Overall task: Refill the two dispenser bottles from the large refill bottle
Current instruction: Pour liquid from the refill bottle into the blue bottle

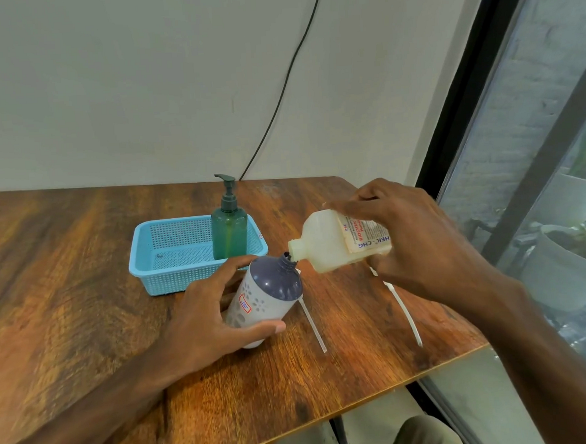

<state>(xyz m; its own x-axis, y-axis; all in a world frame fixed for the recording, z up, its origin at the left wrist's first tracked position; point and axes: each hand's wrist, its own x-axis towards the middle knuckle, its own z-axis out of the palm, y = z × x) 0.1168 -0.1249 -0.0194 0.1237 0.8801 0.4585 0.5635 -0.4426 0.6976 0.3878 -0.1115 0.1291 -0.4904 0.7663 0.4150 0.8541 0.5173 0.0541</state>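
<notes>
The one big refill bottle (324,244) is tipped on its side above the worktop (64,270), and the right hand (412,235) wraps around it. Its mouth sits right at the open neck of the grey dispenser bottle (272,291), which the left hand (201,316) grips and leans over. A second dispenser bottle, the green one (230,236), stands with its pump on in the one blue basket (139,251). Two white pump tubes (314,327) lie on the worktop.
</notes>
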